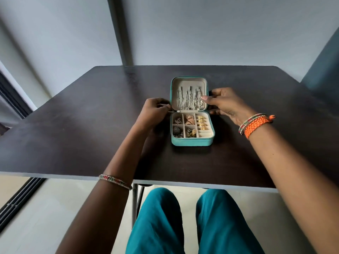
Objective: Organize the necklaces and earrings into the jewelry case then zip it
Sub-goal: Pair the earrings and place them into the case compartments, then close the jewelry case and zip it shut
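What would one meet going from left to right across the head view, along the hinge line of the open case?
Left hand → jewelry case, with necklaces hanging in its lid → right hand → orange bracelet, all on the dark table.

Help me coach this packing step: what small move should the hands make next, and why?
Probably fold the lid down onto the tray. The necklaces already hang inside the lid, earrings fill the compartments, and nothing loose shows on the table. The right hand and left hand already flank the lid's edges.
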The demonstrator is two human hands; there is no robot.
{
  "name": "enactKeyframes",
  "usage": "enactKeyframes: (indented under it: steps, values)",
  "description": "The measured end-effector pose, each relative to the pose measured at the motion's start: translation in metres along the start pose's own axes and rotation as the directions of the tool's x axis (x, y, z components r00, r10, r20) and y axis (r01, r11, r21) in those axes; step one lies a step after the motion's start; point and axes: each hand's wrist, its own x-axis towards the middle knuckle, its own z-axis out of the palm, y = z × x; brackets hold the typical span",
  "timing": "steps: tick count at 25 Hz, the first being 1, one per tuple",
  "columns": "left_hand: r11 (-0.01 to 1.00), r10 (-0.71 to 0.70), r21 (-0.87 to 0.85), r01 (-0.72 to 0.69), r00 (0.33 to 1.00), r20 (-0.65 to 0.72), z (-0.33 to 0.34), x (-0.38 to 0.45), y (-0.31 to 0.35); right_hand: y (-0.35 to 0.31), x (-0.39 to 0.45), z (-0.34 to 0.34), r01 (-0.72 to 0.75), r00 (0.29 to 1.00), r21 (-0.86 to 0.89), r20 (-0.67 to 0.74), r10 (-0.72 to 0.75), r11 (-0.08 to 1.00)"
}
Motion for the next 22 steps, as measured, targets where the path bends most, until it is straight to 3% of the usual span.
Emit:
enactKeyframes:
  steps: [2, 5, 10, 16, 22]
  values:
    - [0.999, 0.028, -0.016, -0.028, 1.000, 0.015, 0.006, 0.004, 0.002, 0.002, -0.004, -0.012, 0.063, 0.996, 0.008, -0.058, -0.063, 0.998]
    - [0.980, 0.163, 0.118, -0.162, 0.987, -0.002, 0.009, 0.021, -0.007, 0.001, -0.012, -0.021, 0.169, 0.983, -0.005, -0.072, -0.169, 0.986]
    - [0.954, 0.151, 0.231, -0.191, 0.972, 0.181, 0.009, 0.032, -0.029, 0.000, -0.026, -0.025, 0.288, 0.957, -0.031, -0.031, -0.289, 0.957]
    - [0.908, 0.210, 0.308, -0.286, 0.943, 0.258, 0.008, 0.027, -0.024, 0.003, -0.047, -0.023, 0.358, 0.932, -0.080, -0.032, -0.361, 0.930]
    - [0.860, 0.222, 0.433, -0.272, 0.961, 0.162, 0.013, 0.014, -0.015, 0.013, -0.063, -0.019, 0.391, 0.914, -0.188, -0.033, -0.404, 0.901]
